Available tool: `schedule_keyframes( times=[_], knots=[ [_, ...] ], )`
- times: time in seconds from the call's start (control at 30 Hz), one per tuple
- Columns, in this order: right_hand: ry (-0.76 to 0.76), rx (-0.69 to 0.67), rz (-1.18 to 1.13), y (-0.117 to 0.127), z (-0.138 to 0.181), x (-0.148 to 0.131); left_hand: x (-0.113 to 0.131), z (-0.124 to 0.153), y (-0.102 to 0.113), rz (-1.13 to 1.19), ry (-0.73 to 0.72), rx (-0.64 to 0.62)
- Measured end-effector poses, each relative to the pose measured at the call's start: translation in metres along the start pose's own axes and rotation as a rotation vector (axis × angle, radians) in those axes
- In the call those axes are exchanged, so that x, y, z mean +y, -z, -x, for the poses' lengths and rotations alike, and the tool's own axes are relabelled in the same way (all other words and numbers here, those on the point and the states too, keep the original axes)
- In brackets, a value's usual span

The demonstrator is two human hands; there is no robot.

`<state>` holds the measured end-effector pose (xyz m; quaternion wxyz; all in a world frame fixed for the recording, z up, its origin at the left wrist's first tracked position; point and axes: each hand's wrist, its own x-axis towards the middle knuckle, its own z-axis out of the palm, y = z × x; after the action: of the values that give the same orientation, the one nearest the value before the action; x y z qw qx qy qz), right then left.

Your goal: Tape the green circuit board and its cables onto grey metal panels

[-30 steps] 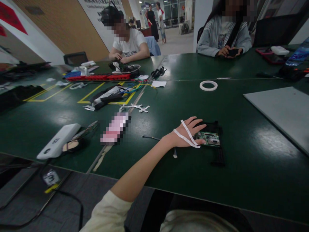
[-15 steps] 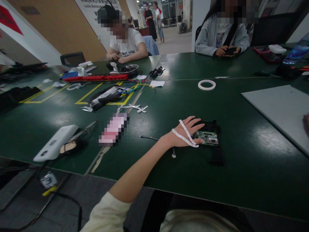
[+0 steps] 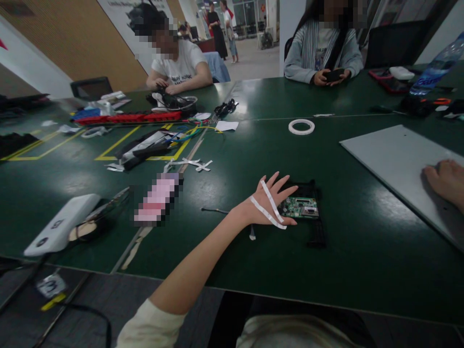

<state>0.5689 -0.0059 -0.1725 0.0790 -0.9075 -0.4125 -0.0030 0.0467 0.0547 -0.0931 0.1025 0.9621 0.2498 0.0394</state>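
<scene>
My left hand [image 3: 268, 204] lies flat with fingers spread, just left of a small green circuit board [image 3: 300, 207] that sits in a black frame [image 3: 316, 227] on the dark green table [image 3: 253, 159]. Two white tape strips [image 3: 267, 208] stick across the back of that hand. My right hand [image 3: 446, 181] shows at the right edge, resting with curled fingers on a grey flat panel [image 3: 395, 164]. What its fingertips do is cut off by the frame edge.
A white tape roll [image 3: 301, 127] lies farther back. At left are tape strips [image 3: 188, 164], a white device [image 3: 58, 231], a blurred pink item [image 3: 158, 198] and tools beside yellow floor-style markings. Two people sit across the table; one holds a phone [image 3: 333, 75].
My right hand has come into view and settled on the grey panel. My left hand lifted its fingers off the board and spread them. The view shifted right.
</scene>
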Motion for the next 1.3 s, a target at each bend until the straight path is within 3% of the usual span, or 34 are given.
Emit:
schedule_keyframes(
  times=[0.37,0.6,0.87,1.3],
  knots=[
    [0.319,-0.051,0.017,0.021,0.039,-0.056,-0.001,0.000,0.011,0.179,-0.035,0.024],
    [0.417,-0.038,0.078,0.015,0.049,-0.079,-0.005,0.000,0.018,0.262,-0.052,0.135],
    [0.547,-0.033,0.137,0.013,0.066,-0.116,-0.015,0.002,0.031,0.242,-0.051,0.224],
    [0.907,0.016,0.052,0.016,0.113,-0.187,-0.020,0.006,0.034,0.196,-0.047,0.223]
  ],
)
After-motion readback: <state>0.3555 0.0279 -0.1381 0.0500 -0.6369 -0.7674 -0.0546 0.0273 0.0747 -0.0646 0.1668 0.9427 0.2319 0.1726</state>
